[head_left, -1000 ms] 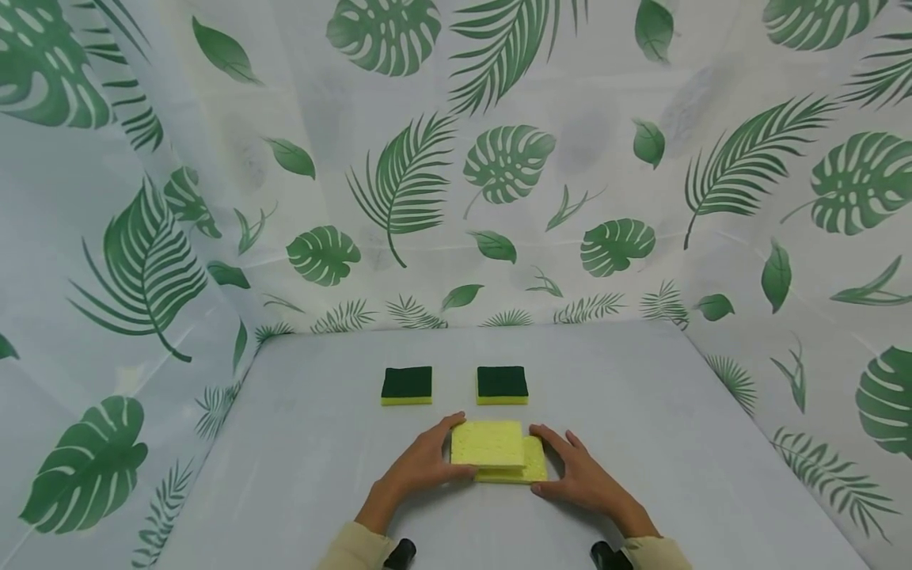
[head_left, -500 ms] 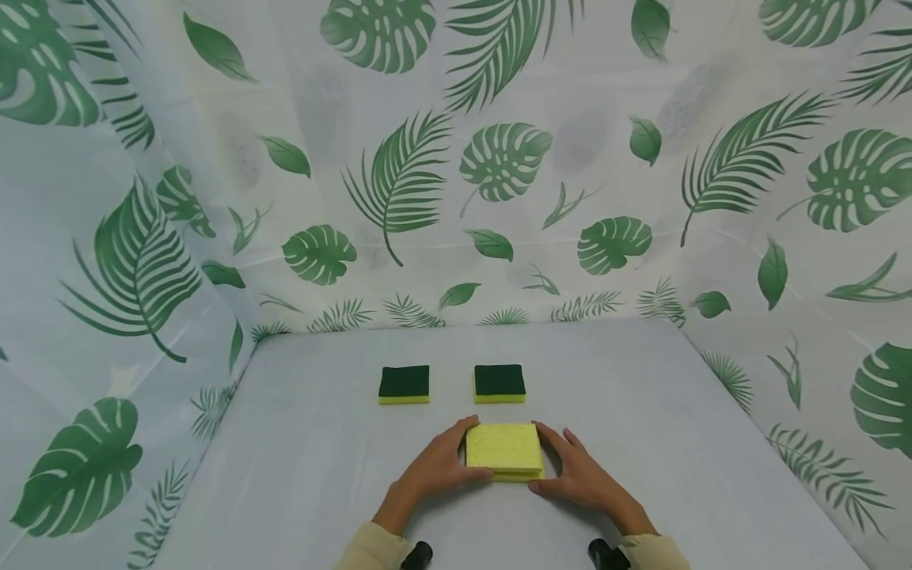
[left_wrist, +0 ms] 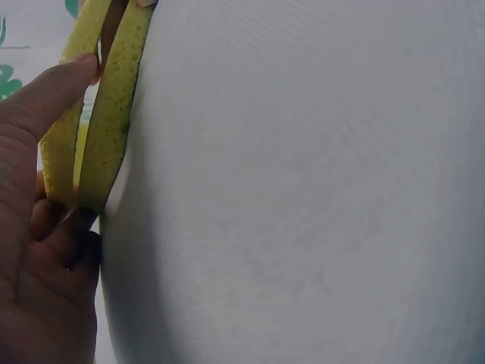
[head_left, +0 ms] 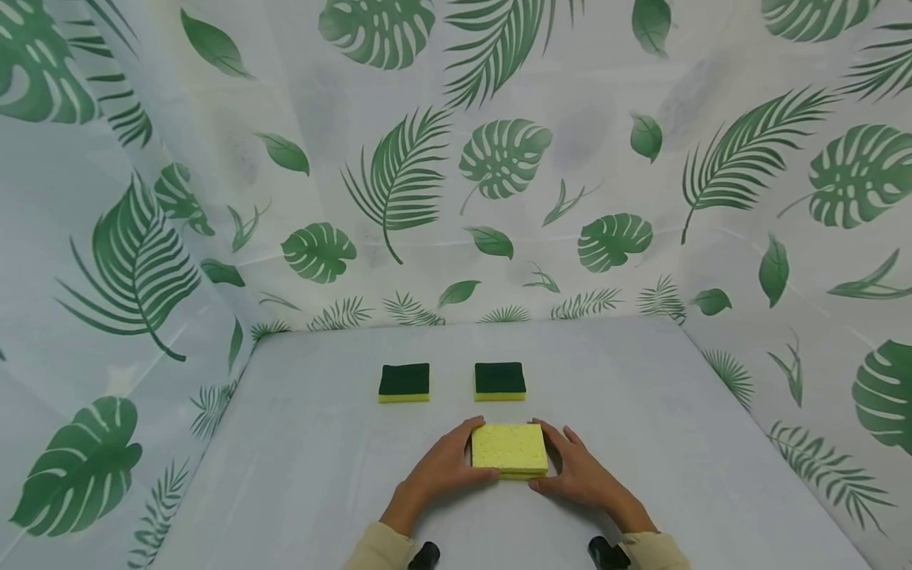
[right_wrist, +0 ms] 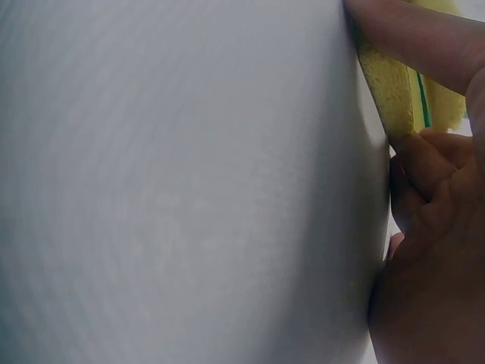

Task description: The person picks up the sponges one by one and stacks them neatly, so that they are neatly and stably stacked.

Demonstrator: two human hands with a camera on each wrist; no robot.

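Observation:
Yellow side up, an upper scouring sponge point(head_left: 509, 446) lies over a lower scouring sponge point(head_left: 526, 476), of which only a thin front strip shows in the head view. My left hand point(head_left: 450, 462) pinches the upper sponge at its left end, thumb in front and fingers behind. At the right end, my right hand point(head_left: 579, 473) grips the lower sponge between thumb and fingers. The left wrist view shows a narrow gap between the upper sponge point(left_wrist: 61, 159) and the lower sponge point(left_wrist: 115, 114). In the right wrist view the lower sponge point(right_wrist: 386, 87) sits close to the table.
Two more sponges, a left one point(head_left: 404, 381) and a right one point(head_left: 499, 380), lie dark green side up farther back on the white table point(head_left: 321, 443). A leaf-patterned curtain point(head_left: 427, 174) surrounds the table at the back and both sides.
My left hand has carried the upper sponge to the right, so it now covers most of the lower one. My right hand has stayed nearly still on the lower sponge.

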